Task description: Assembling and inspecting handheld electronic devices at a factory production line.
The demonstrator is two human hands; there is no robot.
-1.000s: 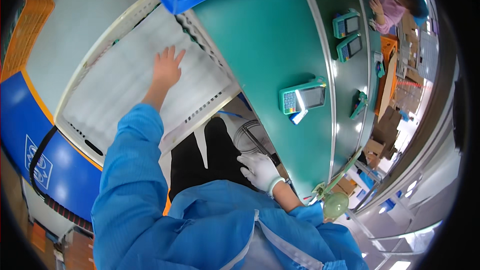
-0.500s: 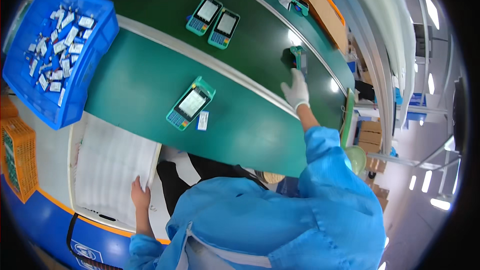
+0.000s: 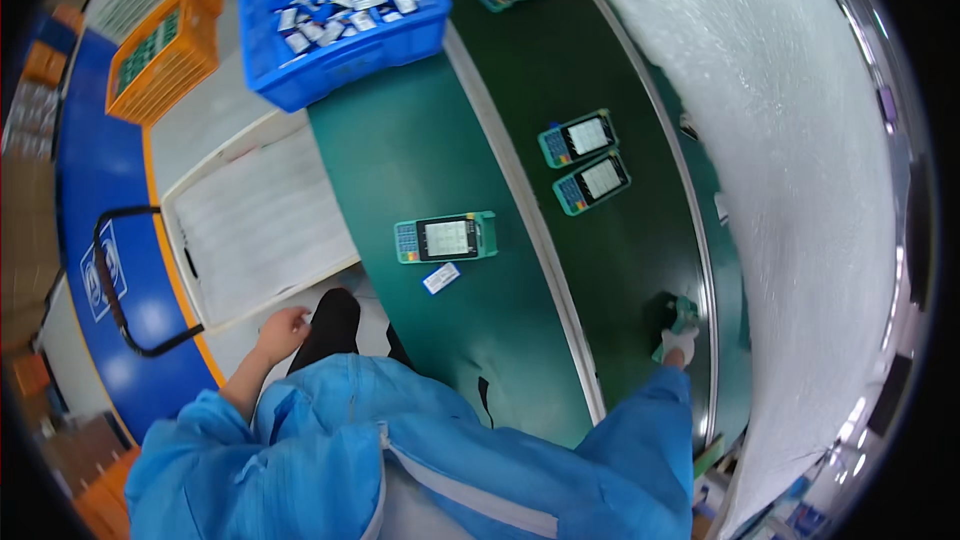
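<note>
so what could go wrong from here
The gloved right hand is at a terminal; its grip is too blurred to judge, so the terminal might slip.
The loose pack beside the nearest terminal could get knocked if that one is dragged.
The paired terminals lie close together and could bump if nudged.

Bright; bent edges; black corners

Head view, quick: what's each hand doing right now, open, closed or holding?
Left hand: open, fingers loosely curled, nothing visible in it.
Right hand: gloved, at a green payment terminal; grip cannot be told.
</note>
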